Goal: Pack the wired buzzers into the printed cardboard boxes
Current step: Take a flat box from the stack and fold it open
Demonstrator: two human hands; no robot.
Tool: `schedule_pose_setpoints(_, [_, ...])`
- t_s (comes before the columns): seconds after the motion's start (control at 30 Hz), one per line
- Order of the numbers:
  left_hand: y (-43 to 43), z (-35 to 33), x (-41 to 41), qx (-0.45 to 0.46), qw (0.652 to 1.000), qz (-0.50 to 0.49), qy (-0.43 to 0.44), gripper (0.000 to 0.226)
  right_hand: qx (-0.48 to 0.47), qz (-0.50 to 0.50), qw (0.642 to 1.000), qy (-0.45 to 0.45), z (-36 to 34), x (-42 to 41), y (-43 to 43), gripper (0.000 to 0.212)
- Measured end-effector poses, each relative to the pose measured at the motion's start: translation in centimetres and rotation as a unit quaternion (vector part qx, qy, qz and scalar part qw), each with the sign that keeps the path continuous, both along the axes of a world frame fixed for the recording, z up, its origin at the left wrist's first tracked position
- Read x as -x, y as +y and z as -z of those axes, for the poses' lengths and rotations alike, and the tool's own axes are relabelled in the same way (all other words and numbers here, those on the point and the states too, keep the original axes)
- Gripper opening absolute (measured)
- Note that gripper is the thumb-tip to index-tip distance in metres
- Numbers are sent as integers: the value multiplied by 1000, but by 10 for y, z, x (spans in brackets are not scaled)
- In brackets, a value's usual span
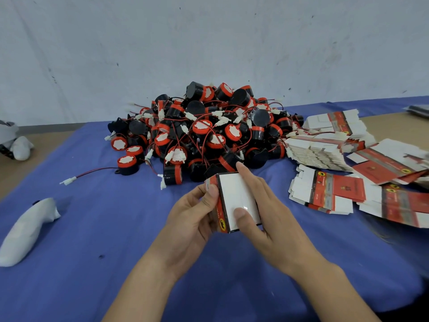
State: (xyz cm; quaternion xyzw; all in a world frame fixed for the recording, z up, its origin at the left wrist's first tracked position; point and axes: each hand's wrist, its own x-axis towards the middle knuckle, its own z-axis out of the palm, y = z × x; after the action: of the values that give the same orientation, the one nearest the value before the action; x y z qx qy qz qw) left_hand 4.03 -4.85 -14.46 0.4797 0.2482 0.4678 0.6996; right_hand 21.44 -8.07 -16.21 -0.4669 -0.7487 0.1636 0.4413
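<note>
A printed cardboard box (234, 196), red and black at its edges with a white face toward me, sits between both hands above the blue cloth. My left hand (197, 214) grips its left side, thumb on the top left corner. My right hand (262, 205) holds its right side, thumb pressed on the white face and index finger along the top edge. Whether a buzzer is inside is hidden. A big heap of black and red wired buzzers (204, 131) lies just beyond the box. Flat unfolded boxes (329, 191) are stacked at the right.
The blue cloth (116, 252) covers the table. A white cloth bundle (25, 231) lies at the left front, another white object (16, 142) at the far left edge. One loose buzzer (126, 163) trails its wire leftward. A grey wall stands behind.
</note>
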Motion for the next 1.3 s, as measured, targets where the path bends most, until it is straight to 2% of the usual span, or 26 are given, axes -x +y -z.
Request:
schedule_pose_setpoints(0.1, [-2, 3, -2, -51, 997, -28, 52, 35, 5, 0, 1000, 28, 1, 1, 1, 63])
schedule_pose_setpoints(0.17, [-4, 7, -6, -164, 966, -92, 177, 17, 4, 7, 999, 45, 2, 1, 2, 61])
schedule_pose_setpoints(0.2, [-6, 9, -7, -225, 935, -126, 242, 9, 5, 13, 999, 45, 2, 1, 3, 60])
schedule_pose_setpoints(0.3, [-9, 19, -8, -393, 810, -163, 403, 28, 27, 18, 998, 45, 3, -2, 8, 57])
schedule_pose_setpoints(0.37, [-10, 25, -8, -480, 711, -168, 487, 37, 65, 9, 997, 46, 5, -4, 12, 68])
schedule_pose_setpoints(0.4, [-10, 26, -8, -499, 680, -165, 512, 36, 89, 1, 995, 52, 6, -5, 14, 75])
schedule_pose_setpoints(0.47, [-8, 27, -8, -511, 654, -155, 536, 33, 132, -22, 988, 78, 9, -9, 17, 74])
schedule_pose_setpoints(0.57, [-8, 31, -11, -527, 626, -142, 556, 31, 166, -36, 981, 98, 11, -14, 20, 44])
schedule_pose_setpoints(0.7, [-11, 34, -16, -536, 632, -157, 537, 18, 164, -36, 978, 120, 15, -20, 24, 36])
schedule_pose_setpoints(0.8, [-13, 29, -17, -523, 670, -175, 497, 33, 160, -44, 974, 154, 15, -22, 25, 33])
schedule_pose_setpoints(0.97, [-14, 22, -11, -462, 750, -248, 403, 34, 169, -20, 974, 146, 17, -28, 24, 34])
schedule_pose_setpoints(1.07, [-11, 22, -7, -440, 751, -292, 395, 34, 198, -11, 969, 144, 19, -32, 24, 46])
schedule_pose_setpoints(1.3, [20, 31, 6, -255, 806, -370, 384, 29, 197, -15, 970, 138, 18, -36, 21, 51])
